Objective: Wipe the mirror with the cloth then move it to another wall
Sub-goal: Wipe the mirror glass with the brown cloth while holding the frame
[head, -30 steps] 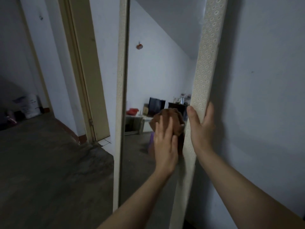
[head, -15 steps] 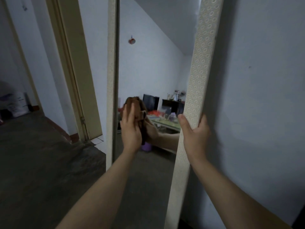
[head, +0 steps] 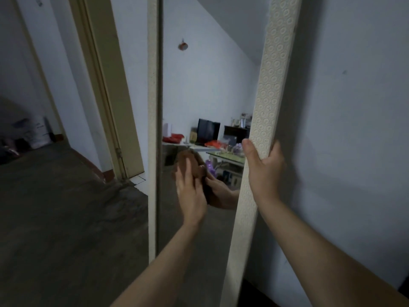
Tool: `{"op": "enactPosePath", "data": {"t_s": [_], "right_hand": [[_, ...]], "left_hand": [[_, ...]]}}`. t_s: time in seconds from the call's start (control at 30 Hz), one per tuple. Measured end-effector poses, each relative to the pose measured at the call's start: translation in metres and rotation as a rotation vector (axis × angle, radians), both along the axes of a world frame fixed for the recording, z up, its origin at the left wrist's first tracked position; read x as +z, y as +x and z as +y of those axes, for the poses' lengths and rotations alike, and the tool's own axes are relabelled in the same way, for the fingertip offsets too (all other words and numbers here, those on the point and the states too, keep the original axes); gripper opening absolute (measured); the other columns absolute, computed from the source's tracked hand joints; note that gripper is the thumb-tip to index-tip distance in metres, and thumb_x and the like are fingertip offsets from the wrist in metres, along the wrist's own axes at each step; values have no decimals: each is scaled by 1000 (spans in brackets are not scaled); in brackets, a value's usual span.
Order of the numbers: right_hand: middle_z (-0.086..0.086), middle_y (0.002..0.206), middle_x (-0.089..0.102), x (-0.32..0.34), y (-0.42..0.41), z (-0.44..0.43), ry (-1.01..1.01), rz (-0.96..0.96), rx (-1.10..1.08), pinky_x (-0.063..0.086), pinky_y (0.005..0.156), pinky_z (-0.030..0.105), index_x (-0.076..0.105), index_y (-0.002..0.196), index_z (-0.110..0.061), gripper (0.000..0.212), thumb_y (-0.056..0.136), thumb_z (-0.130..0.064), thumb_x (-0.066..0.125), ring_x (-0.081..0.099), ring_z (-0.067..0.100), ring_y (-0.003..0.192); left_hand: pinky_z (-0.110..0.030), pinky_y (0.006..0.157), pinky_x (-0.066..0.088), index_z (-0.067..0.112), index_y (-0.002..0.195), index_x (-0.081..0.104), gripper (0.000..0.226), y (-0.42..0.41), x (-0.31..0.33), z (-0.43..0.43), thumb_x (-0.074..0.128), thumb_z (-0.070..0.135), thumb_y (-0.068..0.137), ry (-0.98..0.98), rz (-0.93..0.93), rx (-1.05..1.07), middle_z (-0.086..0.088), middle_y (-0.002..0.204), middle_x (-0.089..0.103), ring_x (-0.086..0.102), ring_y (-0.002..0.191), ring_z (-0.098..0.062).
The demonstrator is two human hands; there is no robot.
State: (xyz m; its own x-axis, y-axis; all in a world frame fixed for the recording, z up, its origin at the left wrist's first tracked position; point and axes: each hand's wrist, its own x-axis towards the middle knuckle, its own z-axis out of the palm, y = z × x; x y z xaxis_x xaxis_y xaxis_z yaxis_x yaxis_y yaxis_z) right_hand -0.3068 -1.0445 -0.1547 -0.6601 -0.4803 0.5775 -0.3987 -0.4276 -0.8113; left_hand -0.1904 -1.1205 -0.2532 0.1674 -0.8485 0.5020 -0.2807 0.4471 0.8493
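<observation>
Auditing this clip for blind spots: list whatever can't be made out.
Head view only.
1. Mirror top and foot: cut off by the picture's edges.
2. Cloth: mostly behind the left hand, both motion-blurred.
3. Right hand: fingertips hidden behind the mirror's frame.

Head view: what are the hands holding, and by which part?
The right hand grips the mirror by its right frame rail, thumb on the front. The left hand presses the cloth flat on it, fingers straight, not gripping.
</observation>
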Motion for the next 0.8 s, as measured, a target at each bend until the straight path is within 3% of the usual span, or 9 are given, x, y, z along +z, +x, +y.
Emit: {"op": "enactPosePath", "data": {"t_s": [0.1,0.17,0.27,0.37,0.47,0.53,0.63,0.7,0.8], "right_hand": [[7,113,65,1,1,3,-6,-16,1,38,84,16,55,118,-4,52,81,-38,69,59,18,105],[-2,98,64,-9,5,7,-11,-24,21,42,75,15,57,105,-12,38,79,-36,72,60,10,90],[2,97,66,-42,10,11,44,-99,60,48,77,24,59,106,-13,41,74,-32,77,65,19,91],[4,99,67,-56,10,10,58,-119,80,48,74,17,61,109,-8,44,74,-30,76,65,18,91],[3,98,67,-52,8,9,61,-97,58,45,72,10,63,106,-6,41,75,-28,77,63,13,88],[1,95,66,-53,9,9,59,-93,46,44,73,12,63,106,-8,38,75,-26,76,61,12,89],[-1,94,64,-54,9,9,65,-100,50,44,78,21,64,105,-9,37,75,-27,76,62,14,91],[-2,94,64,-53,10,11,73,-101,56,44,75,17,63,105,-10,36,76,-28,75,61,13,90],[-1,100,67,-60,12,14,75,-148,98,47,83,19,63,107,-12,37,77,-28,75,63,14,94]], "left_hand": [[-48,119,19,65,137,7,58,-22,-2,39,34,30,98,-129,-127,-83,6,162,6,8,149,-21],[-40,120,13,63,138,9,55,-32,-4,56,30,36,96,-226,-162,-140,6,162,5,1,149,-14],[-33,120,11,53,144,16,55,-38,-5,61,33,30,97,-333,-195,-183,5,161,9,2,149,-9],[-30,120,12,49,144,18,60,-35,-4,48,36,18,96,-339,-226,-186,10,160,6,0,149,-7],[-43,121,17,45,146,18,69,-23,0,25,37,5,93,-286,-201,-147,6,161,6,1,149,-11],[-51,119,21,48,146,18,70,-10,2,7,37,3,95,-227,-120,-115,7,162,8,6,150,-17],[-53,118,21,46,146,21,63,7,-2,-10,35,7,98,-80,23,-62,8,161,11,12,149,-19],[-52,118,22,44,147,22,59,13,-10,-9,35,9,100,56,106,-40,8,161,10,15,148,-20],[-54,116,26,53,142,13,61,13,-32,8,37,16,100,154,64,-4,7,161,10,19,147,-23]]}}
